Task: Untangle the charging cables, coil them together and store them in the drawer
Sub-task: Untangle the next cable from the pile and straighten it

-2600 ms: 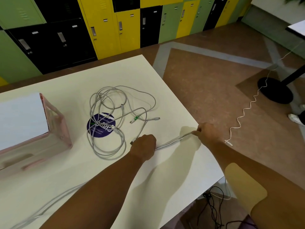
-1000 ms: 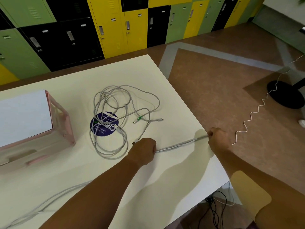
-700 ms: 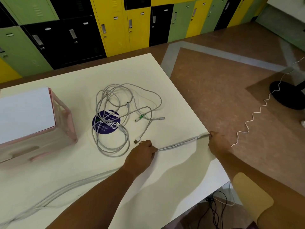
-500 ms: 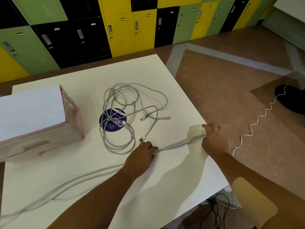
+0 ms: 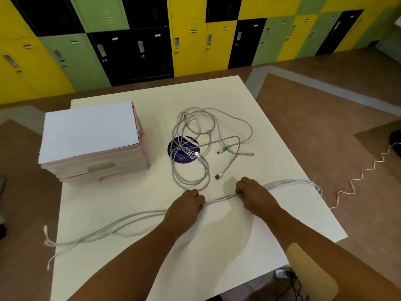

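A straightened bundle of grey charging cables (image 5: 219,200) runs across the white table (image 5: 217,246) from its left edge to its right edge. My left hand (image 5: 188,203) and my right hand (image 5: 253,195) both grip this bundle, a short stretch apart. Behind them lies a loose tangle of grey cables (image 5: 195,148) with several plug ends showing, one with a green tip (image 5: 223,150). A pink drawer unit (image 5: 95,144) with a white top stands at the left, its drawers closed.
A round purple sticker (image 5: 184,149) lies under the tangle. The bundle's ends hang over the left table edge (image 5: 46,242) and reach the right edge (image 5: 316,186). A white wavy cord (image 5: 358,181) lies on the brown floor. Coloured lockers (image 5: 191,35) line the back.
My right hand has slid left along the bundle from the table's right edge toward my left hand. The view has swung left, showing the drawer unit in full.
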`<move>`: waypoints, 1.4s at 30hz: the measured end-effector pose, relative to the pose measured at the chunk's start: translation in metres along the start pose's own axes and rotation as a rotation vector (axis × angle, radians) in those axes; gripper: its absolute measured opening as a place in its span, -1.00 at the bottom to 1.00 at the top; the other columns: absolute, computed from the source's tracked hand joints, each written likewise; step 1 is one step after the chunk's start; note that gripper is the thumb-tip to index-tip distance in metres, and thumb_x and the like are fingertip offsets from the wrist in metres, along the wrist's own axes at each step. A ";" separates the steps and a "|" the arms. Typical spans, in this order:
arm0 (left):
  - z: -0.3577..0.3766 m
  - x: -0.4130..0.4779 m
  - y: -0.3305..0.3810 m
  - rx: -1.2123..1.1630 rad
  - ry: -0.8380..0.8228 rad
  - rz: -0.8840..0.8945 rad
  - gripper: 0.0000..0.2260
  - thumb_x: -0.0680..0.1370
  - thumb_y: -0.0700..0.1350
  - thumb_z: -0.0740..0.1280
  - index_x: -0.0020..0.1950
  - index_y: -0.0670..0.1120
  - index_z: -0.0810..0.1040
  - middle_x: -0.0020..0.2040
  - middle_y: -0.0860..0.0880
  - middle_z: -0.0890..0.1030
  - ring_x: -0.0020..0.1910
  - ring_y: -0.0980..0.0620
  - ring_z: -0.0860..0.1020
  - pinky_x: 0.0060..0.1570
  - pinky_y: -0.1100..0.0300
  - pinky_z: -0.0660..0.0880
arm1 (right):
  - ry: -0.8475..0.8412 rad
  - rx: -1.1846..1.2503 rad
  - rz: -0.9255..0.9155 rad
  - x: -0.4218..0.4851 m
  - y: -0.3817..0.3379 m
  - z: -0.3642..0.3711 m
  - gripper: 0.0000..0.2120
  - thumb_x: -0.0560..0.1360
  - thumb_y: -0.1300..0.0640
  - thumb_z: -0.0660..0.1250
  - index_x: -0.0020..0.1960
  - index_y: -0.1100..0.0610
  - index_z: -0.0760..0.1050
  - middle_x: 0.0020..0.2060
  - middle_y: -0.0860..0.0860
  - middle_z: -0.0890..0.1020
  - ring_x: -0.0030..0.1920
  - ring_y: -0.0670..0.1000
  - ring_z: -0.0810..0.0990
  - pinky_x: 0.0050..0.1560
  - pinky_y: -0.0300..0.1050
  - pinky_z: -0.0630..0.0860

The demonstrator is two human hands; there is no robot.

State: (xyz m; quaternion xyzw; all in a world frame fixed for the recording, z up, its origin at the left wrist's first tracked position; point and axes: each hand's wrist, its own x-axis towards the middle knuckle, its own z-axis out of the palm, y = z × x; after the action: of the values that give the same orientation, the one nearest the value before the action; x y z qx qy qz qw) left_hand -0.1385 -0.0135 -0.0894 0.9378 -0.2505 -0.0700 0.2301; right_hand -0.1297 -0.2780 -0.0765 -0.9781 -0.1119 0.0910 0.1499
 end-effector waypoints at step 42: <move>-0.075 -0.151 -0.133 -0.002 0.001 -0.150 -0.84 0.62 -0.13 0.22 0.07 0.02 0.59 -0.05 0.07 0.47 -0.08 0.05 0.41 -0.11 0.09 0.47 | -0.205 -0.081 -0.157 0.038 -0.216 0.052 -0.83 0.46 0.33 0.24 -0.12 0.06 0.45 -0.12 -0.01 0.49 -0.14 0.08 0.52 -0.17 -0.04 0.43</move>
State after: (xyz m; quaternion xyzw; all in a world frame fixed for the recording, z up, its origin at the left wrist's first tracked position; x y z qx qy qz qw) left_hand -0.1922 0.1938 -0.0827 0.9537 -0.1791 -0.0867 0.2253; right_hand -0.1452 -0.0536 -0.0628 -0.9571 -0.2066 0.1739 0.1049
